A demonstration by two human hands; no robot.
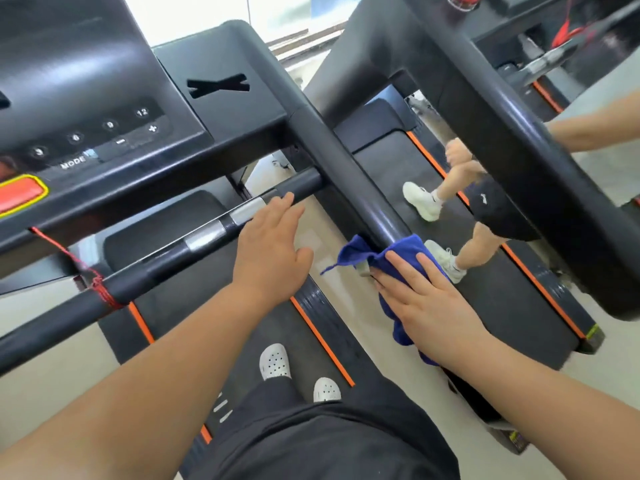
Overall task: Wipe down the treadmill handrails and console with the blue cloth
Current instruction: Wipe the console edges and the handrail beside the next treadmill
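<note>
Evidently for wiping, the blue cloth (405, 249) is pressed onto the handrail (346, 174) by the flat right hand (429, 303); the crossbar (301, 184) is touched, straight-fingered, by the left hand (272, 247), perhaps for balance.

In the lower middle of the frame a pair of white clogs (275, 361) with small holes stands on a dark running belt (277, 323) with orange edge stripes. Black shorts (329, 441) fill the bottom edge. At the left a red cord (100, 289) is knotted. At the right a neighbouring treadmill (512, 299) carries another person: bare legs, white sneakers (420, 200), dark sport shorts (498, 213), and a forearm (595, 129) at the right edge. The floor (45, 393) is pale. A red strap (568, 32) hangs at the upper right.
</note>
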